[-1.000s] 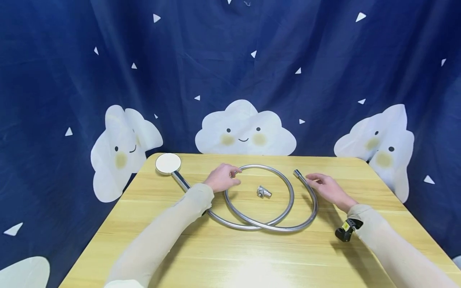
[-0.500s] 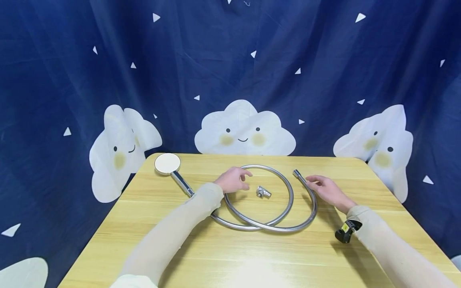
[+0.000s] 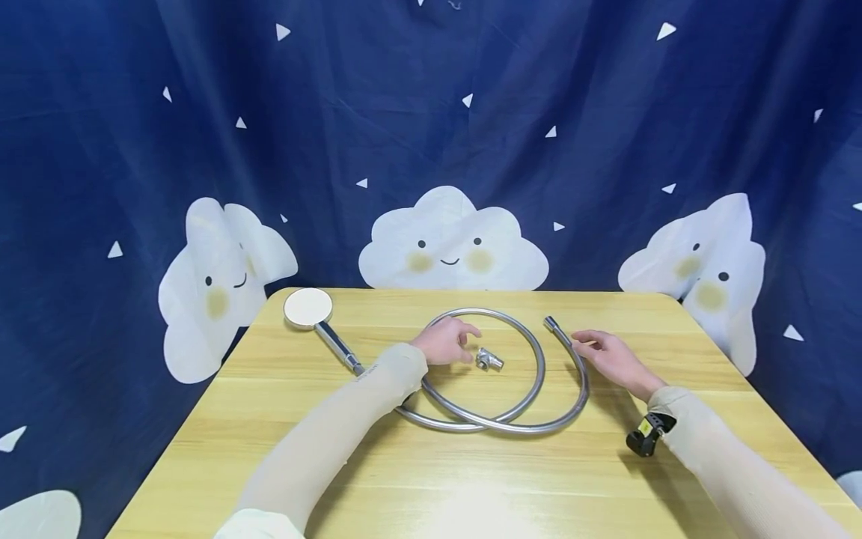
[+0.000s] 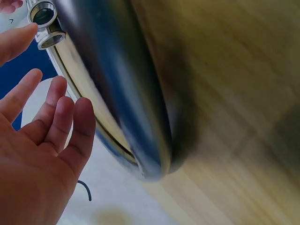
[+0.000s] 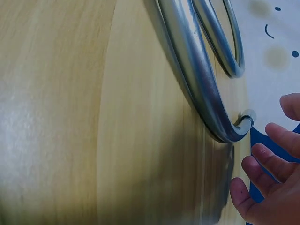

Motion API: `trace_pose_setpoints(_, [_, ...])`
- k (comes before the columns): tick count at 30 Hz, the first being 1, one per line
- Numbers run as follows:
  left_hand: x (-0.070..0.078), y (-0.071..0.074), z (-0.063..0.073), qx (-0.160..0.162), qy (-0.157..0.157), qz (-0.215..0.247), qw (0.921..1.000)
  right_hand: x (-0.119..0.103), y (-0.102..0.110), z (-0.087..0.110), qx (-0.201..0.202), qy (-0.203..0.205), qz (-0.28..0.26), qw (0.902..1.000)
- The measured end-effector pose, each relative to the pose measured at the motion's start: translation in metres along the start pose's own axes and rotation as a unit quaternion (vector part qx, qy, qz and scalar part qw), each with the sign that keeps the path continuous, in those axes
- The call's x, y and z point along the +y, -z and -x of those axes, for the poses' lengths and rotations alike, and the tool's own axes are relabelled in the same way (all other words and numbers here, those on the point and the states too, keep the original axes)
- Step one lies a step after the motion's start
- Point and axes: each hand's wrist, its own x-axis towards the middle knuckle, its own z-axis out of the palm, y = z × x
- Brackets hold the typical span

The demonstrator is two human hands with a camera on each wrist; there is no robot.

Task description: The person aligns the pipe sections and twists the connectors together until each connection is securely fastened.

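A small chrome angle fitting [image 3: 488, 359] lies inside the loop of a silver shower hose [image 3: 539, 359]. Just left of the fitting hovers my left hand [image 3: 446, 341], fingers loosely bent and holding nothing; in the left wrist view the fitting's round openings [image 4: 44, 16] show beyond the fingertips. My right hand [image 3: 614, 361] hangs beside the hose's free end [image 3: 552, 323], apart from it, with relaxed fingers [image 5: 269, 161] around nothing in the right wrist view. A round shower head [image 3: 308, 308] with a chrome handle lies at the far left, joined to the hose partly behind my left forearm.
Everything lies on a light wooden table [image 3: 471, 479]. A dark blue curtain [image 3: 431, 135] with white clouds and triangles hangs behind the far edge and along the sides. A black wrist camera [image 3: 648, 434] sits under the right wrist.
My left hand has moved to the right, across the hose loop, and come close to the chrome fitting. The right hand stays nearly still. The head view has shifted slightly.
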Motion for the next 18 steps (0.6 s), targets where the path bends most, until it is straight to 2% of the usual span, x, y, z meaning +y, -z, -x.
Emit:
trace_pose_setpoints(5, [-0.0014,-0.0042,-0.0046,-0.005,-0.006,-0.008,0.9999,0.0022,0.0013,0.0012,0.006,0.001,0.004,1.0000])
trace_pose_setpoints(18, [0.0065,-0.0075,-0.0091,-0.028,-0.001,0.018,0.9995,0.0004,-0.0004,0.0032,0.007,0.002,0.003,1.0000])
